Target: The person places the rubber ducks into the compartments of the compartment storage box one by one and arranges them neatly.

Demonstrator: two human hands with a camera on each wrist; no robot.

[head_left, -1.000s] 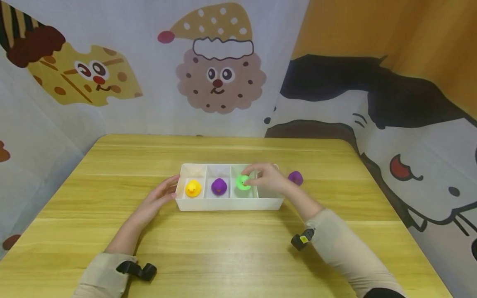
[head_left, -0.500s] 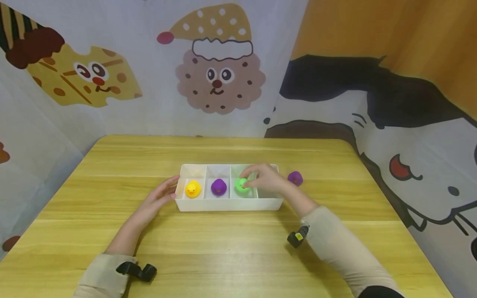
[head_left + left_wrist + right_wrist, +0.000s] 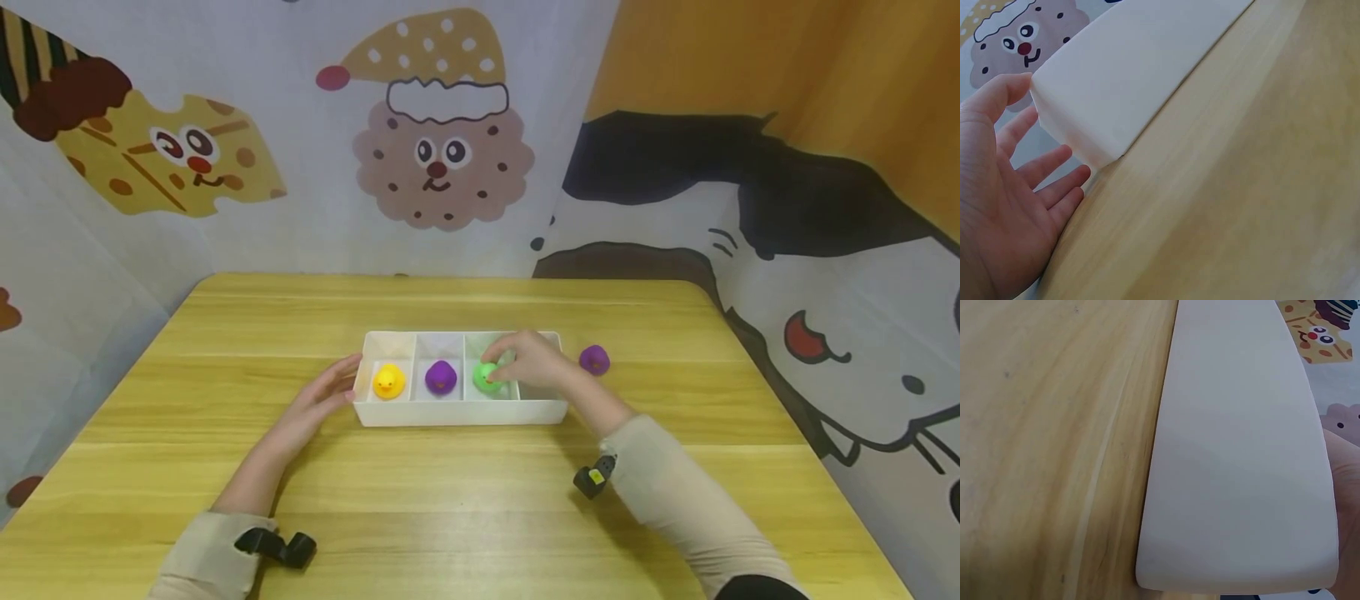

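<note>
A long white divided box (image 3: 461, 412) stands on the table. My right hand (image 3: 532, 360) reaches over its right part and pinches a green rubber duck (image 3: 484, 379) inside the third compartment from the left. In the right wrist view the box's front wall (image 3: 1241, 456) covers most of that hand. At the box's left end, my left hand (image 3: 322, 396) touches the end wall with spread, relaxed fingers, as the left wrist view also shows. A yellow rubber duck (image 3: 389, 382) sits in the leftmost compartment, and a purple rubber duck (image 3: 441, 377) is in the one beside it.
Another purple toy (image 3: 595, 359) lies on the wooden table (image 3: 450, 508) just right of the box, close to my right forearm. Behind the table's far edge hangs a cartoon-printed curtain (image 3: 300, 242).
My right hand has shifted slightly left and down with the green rubber duck, lower in its compartment. The left hand and the box look unmoved.
</note>
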